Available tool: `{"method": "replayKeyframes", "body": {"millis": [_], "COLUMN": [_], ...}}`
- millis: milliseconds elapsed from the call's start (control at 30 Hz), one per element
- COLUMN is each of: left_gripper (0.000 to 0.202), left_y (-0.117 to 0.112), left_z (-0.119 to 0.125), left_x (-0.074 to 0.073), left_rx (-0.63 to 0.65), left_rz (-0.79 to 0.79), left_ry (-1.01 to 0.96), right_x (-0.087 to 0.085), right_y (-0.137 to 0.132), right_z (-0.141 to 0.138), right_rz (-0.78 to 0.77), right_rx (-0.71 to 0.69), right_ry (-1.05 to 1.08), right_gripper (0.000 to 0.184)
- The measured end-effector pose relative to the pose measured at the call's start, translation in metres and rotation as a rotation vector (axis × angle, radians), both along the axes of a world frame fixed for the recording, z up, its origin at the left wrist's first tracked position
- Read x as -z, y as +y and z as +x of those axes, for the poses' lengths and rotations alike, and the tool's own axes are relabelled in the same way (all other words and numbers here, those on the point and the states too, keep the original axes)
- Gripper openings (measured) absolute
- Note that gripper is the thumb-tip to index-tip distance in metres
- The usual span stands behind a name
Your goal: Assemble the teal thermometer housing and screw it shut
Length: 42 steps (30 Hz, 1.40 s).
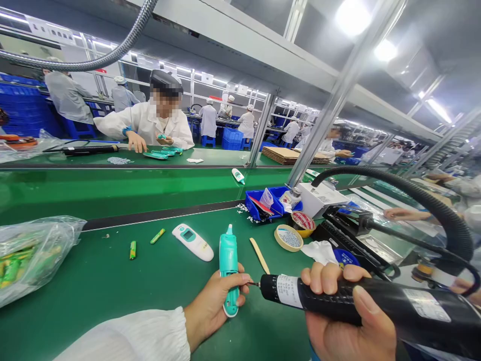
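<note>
My left hand (216, 306) is closed around the lower part of a teal ear thermometer (227, 253), its white probe tip pointing away from me and its opened-up back facing me. In my right hand (347, 311) is a black electric screwdriver (319, 298), lying nearly level. The screwdriver bit (253, 284) reaches my left thumb and fingertips beside the thermometer; whether a screw is on it cannot be made out. Left of the held thermometer lies a white thermometer (193, 242) with a small screen. A pale flat stick (259, 254) rests to the right.
Two batteries (133, 250) lie at left, near a plastic bag of batteries (26, 260). A round tub of screws (288, 237) and blue bins (259, 204) stand at right. Beyond the green conveyor belt (112, 185), a co-worker (150, 120) sits handling teal parts.
</note>
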State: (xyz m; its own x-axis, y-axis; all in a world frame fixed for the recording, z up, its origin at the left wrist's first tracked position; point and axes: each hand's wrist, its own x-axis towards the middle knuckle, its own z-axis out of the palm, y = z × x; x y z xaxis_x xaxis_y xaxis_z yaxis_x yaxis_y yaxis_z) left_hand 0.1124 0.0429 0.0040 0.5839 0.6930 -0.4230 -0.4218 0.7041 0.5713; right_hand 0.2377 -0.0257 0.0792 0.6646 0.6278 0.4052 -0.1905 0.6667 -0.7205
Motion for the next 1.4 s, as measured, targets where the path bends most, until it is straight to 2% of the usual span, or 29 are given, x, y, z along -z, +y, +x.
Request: {"method": "replayKeyframes", "body": {"millis": [533,600,800,1400], "left_gripper": [0.019,0.023,0.053,0.058], "left_y": [-0.001,-0.001,-0.001,-0.005], "left_z": [0.0,0.001,0.001,0.002], "left_x": [-0.003,-0.003,-0.006,0.0], "left_rx": [0.025,0.018,0.055,0.148], "left_rz": [0.0,0.012,-0.056,0.095], "left_ry": [0.042,0.041,0.03,0.103], "right_x": [0.0,0.0,-0.002,0.011], "right_y": [-0.002,-0.002,0.0,0.014], "right_z": [-0.005,-0.006,-0.013,-0.026], "right_rz": [0.034,0.041,0.044,0.107], "right_rx": [-0.003,-0.007,-0.052,-0.149], "right_ry": [-0.039,-0.05,-0.049,-0.138], "right_gripper": [0.015,0.015,0.013,0.011]}}
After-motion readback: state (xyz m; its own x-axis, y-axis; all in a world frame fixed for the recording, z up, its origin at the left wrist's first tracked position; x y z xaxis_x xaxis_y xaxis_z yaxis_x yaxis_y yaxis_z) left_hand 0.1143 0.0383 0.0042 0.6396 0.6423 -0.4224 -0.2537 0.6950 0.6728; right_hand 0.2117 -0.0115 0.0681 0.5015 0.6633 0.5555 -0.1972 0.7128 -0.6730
